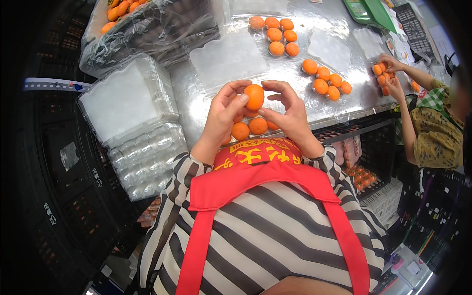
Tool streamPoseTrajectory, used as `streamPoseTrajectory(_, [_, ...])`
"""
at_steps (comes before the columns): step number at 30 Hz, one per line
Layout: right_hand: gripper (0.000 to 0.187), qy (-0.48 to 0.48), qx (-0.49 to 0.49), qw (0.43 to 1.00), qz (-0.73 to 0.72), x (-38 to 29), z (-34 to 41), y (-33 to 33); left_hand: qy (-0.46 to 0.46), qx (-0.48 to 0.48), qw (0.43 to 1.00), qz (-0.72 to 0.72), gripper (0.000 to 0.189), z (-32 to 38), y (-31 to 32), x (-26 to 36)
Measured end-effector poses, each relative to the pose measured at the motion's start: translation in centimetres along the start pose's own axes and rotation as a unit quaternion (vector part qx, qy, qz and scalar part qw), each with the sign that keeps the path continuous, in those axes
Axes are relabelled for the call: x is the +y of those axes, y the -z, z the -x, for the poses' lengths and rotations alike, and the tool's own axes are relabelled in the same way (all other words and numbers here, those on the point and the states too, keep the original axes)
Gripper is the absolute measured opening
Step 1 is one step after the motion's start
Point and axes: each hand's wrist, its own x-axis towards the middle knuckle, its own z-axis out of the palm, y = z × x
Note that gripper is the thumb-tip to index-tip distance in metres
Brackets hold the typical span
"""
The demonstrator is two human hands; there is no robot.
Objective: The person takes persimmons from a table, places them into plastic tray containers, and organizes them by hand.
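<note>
An orange persimmon is raised between my hands. My left hand has its thumb across the fruit's left side and its fingers behind the top. At the fruit's right edge, the thumb and index finger of my right hand are against it, the other fingers curled. Beneath my hands, more persimmons sit in rows, partly hidden by my hands; the tray under them is mostly covered. Beyond them lies a clear plastic clamshell lid with a white pad.
Stacked clamshell packs stand left, below a plastic-lined crate holding persimmons. Filled open packs lie along the metal table. At right, a co-worker's hands touch persimmons in another pack. A green tray lies at the back.
</note>
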Motion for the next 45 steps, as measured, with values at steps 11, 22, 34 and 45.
streamPoseTrajectory(11, [0.057,-0.107,-0.028,0.97,-0.217,-0.2,0.2,-0.7,0.069,0.042,0.994,-0.075,0.035,0.2,1.6,-0.2])
streamPoseTrajectory(22, [0.046,-0.191,0.003,0.927,-0.322,0.2,0.8,-0.7,-0.15,-0.035,0.919,-0.362,0.051,0.4,0.4,0.2])
streamPoseTrajectory(34, [0.054,-0.324,-0.05,0.876,-0.353,0.6,0.9,-0.4,-0.11,-0.065,0.947,-0.296,0.053,0.5,0.9,-0.5])
streamPoseTrajectory(45, [0.055,-0.325,-0.057,0.888,-0.318,0.8,0.9,-0.3,0.007,-0.081,0.993,-0.088,0.055,0.3,1.8,-0.6])
